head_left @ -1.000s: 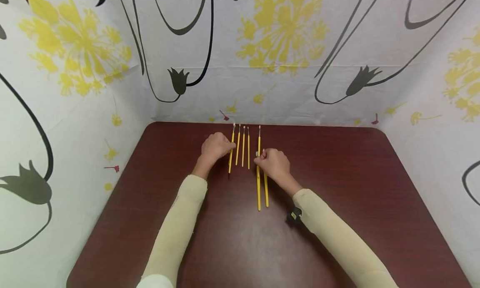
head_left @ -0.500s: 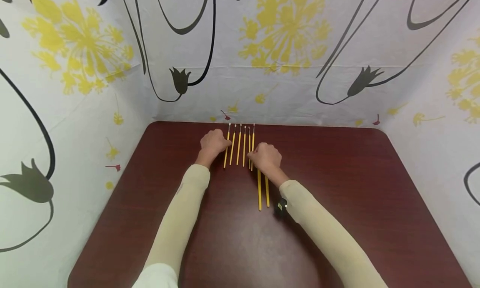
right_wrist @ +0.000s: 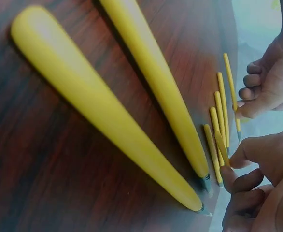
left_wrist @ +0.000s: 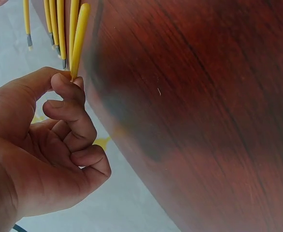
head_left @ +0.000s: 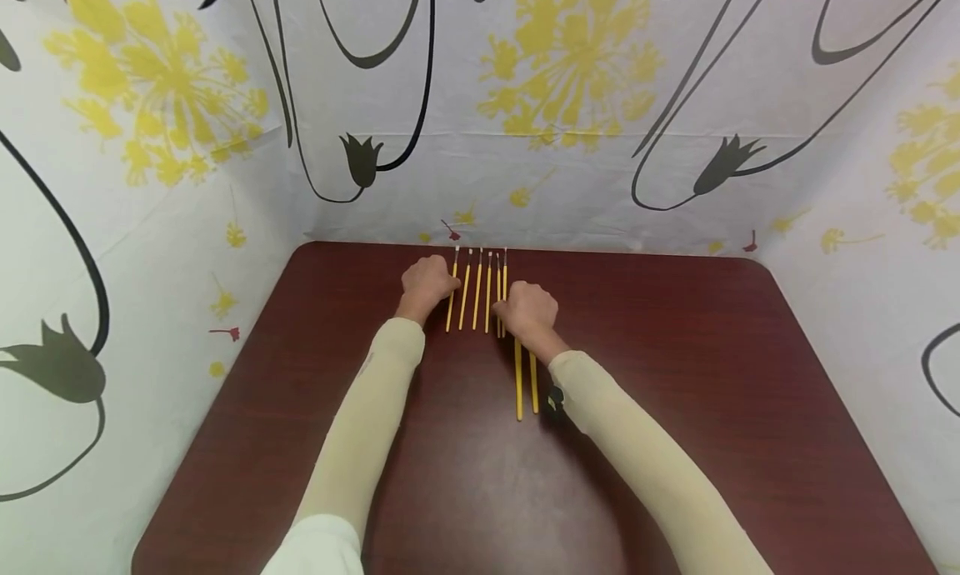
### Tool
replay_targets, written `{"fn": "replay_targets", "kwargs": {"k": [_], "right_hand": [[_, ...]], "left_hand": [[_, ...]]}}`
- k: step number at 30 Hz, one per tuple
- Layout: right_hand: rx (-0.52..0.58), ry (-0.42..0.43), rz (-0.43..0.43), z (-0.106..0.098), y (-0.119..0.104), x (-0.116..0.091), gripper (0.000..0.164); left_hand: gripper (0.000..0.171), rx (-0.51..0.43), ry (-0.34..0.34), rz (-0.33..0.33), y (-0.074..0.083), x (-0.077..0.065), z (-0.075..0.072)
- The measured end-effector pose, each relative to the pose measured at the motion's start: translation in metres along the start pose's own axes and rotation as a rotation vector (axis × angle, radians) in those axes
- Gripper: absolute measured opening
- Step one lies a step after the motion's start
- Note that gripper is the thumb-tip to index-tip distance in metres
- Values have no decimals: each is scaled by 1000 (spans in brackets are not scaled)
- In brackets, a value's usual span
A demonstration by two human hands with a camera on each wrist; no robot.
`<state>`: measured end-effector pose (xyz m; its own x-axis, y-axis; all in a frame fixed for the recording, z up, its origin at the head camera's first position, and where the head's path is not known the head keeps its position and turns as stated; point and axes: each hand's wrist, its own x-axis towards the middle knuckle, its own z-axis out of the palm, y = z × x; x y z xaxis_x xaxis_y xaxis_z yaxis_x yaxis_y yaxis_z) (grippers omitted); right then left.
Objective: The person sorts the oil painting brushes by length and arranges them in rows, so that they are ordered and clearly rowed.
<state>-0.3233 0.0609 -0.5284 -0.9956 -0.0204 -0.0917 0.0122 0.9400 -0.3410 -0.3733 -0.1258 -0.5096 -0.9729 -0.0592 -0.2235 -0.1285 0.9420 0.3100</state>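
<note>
Near the far table edge, several slim yellow paintbrushes (head_left: 477, 292) lie side by side, bristles pointing away. My left hand (head_left: 426, 285) pinches the leftmost paintbrush (head_left: 450, 312) between thumb and index finger; its yellow handle (left_wrist: 79, 41) rises from the fingertips in the left wrist view. My right hand (head_left: 529, 310) pinches the rightmost slim paintbrush (head_left: 505, 275), close beside its neighbour. In the right wrist view this pinched brush (right_wrist: 221, 150) tilts over the row. Two larger yellow paintbrushes (head_left: 518, 383) (head_left: 535, 383) lie nearer me, their far ends hidden under my right hand.
The dark red-brown table (head_left: 675, 350) has rounded far corners. A white cloth (head_left: 465, 167) with yellow and grey flowers hangs behind it and along both sides. A small black device (head_left: 556, 398) sits at my right wrist.
My left hand has shifted slightly left with its paintbrush, setting it apart from the others. My right hand has carried its slim brush leftward, up against the row. The two larger brushes stay put.
</note>
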Motion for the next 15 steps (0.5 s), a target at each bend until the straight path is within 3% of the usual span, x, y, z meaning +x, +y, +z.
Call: {"fn": "replay_targets", "kwargs": {"k": [15], "right_hand": [[-62,-36,-34,3,4,10,54]], "left_hand": [[43,111,-26,-26,13,10,7]]}}
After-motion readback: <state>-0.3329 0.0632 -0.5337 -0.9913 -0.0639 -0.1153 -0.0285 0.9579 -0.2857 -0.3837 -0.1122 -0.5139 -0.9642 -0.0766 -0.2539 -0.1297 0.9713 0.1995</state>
